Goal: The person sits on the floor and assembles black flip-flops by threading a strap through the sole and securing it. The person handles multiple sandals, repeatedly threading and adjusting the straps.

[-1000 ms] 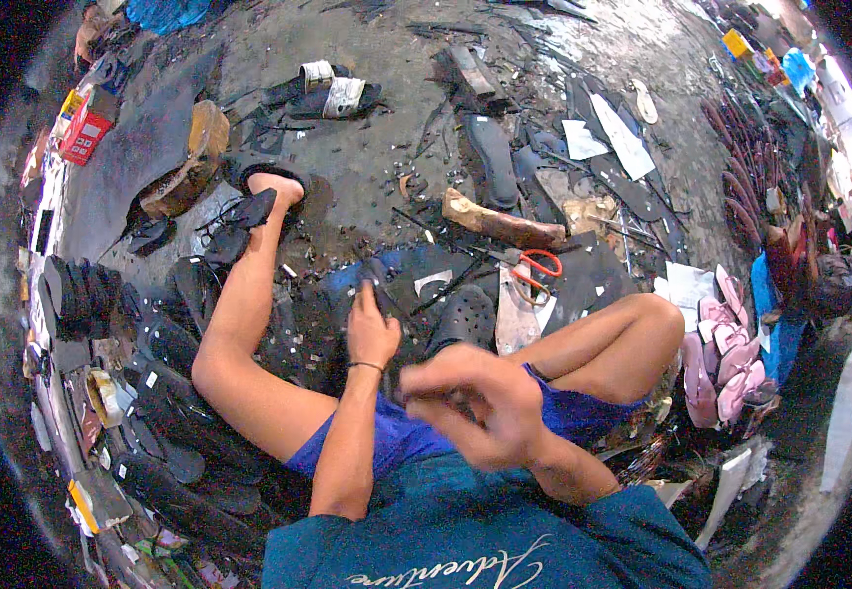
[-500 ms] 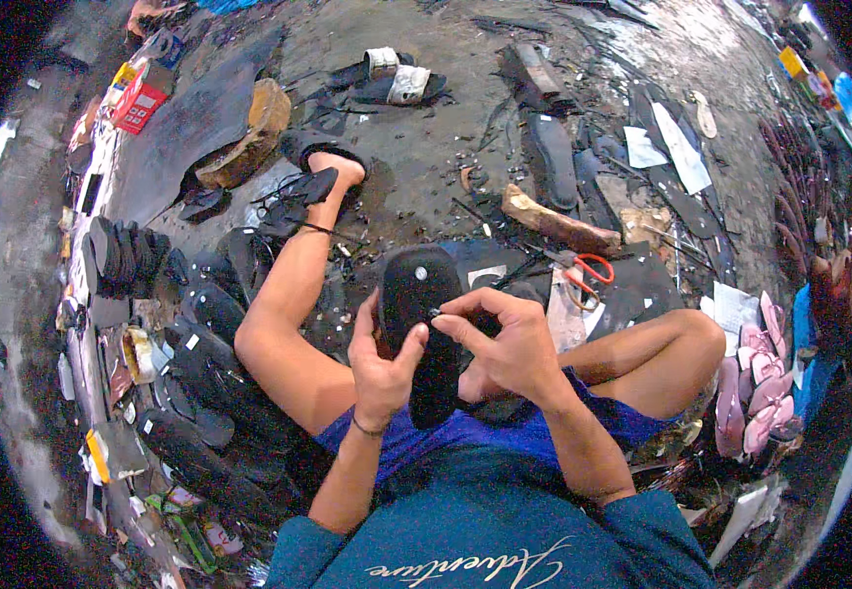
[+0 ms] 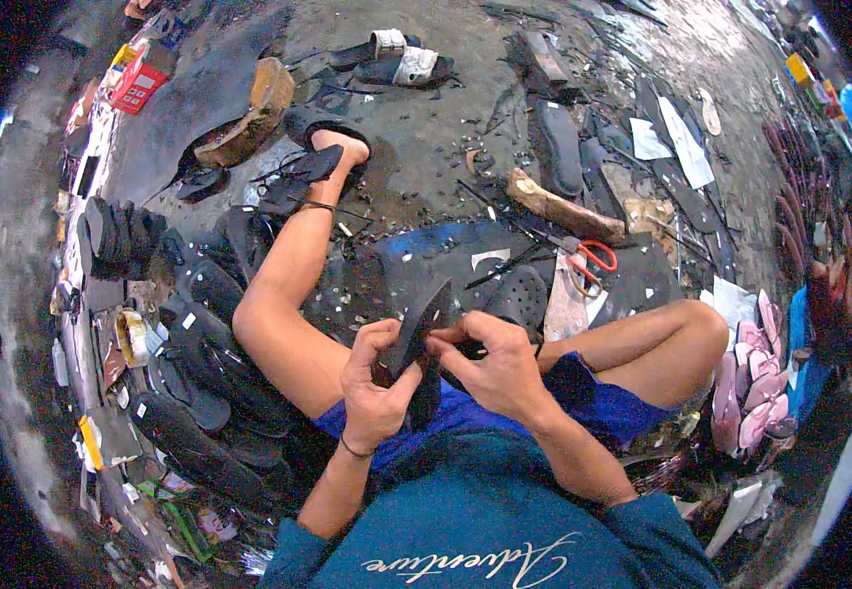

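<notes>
A black sandal sole [image 3: 423,316] is held over my lap, turned nearly edge-on so its toe end points up. My left hand [image 3: 377,383] is closed around it, thumb on one face and fingers on the other. My right hand [image 3: 497,365] is closed in a pinch, thumb and forefinger meeting against the sole's right face. What sits between those fingertips is too small and covered to make out. Just beyond my right hand lies a black clog [image 3: 518,294] with holes. Scissors with orange handles [image 3: 598,263] rest on a dark sheet farther right.
Black soles [image 3: 212,368] are heaped at my left, and pink sandals [image 3: 760,368] are piled at my right. A wooden piece [image 3: 561,211] lies ahead. Farther off are white-strapped sandals [image 3: 411,65], a cut wood block [image 3: 259,113], white paper scraps [image 3: 683,142] and a red box [image 3: 138,86].
The sole has tipped from showing its broad face to nearly edge-on, and sits a little lower. Both hands have moved down slightly with it, the right still pinching at its face.
</notes>
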Demonstrator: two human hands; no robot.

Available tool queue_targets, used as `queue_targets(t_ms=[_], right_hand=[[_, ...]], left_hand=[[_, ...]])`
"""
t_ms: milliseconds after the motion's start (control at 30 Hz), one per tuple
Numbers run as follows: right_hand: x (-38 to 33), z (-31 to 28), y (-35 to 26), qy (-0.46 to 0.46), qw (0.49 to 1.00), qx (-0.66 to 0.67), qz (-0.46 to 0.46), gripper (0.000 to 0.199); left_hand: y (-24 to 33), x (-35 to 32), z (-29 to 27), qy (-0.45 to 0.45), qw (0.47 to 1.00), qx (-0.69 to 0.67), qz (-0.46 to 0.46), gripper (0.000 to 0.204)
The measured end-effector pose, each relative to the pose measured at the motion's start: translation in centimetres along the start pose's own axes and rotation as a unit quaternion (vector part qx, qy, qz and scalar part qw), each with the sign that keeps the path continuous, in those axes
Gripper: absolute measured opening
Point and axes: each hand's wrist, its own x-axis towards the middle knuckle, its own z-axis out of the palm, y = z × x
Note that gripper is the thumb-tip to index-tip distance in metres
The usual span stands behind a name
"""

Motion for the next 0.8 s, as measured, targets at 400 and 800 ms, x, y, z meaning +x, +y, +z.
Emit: queue_targets(t_ms=[400, 800], right_hand=[[-0.4, -0.2, -0.4, 0.015, 0.990, -0.125, -0.060, 0.011], [-0.2, -0.8, -0.8, -0.004, 0.995, -0.095, -0.031, 0.012]], left_hand=[[0.3, 0.0, 0.5, -0.014, 0.997, 0.049, 0.060, 0.031], [-0.3, -0.3, 0.6, -0.054, 0.997, 0.014, 0.047, 0.035]])
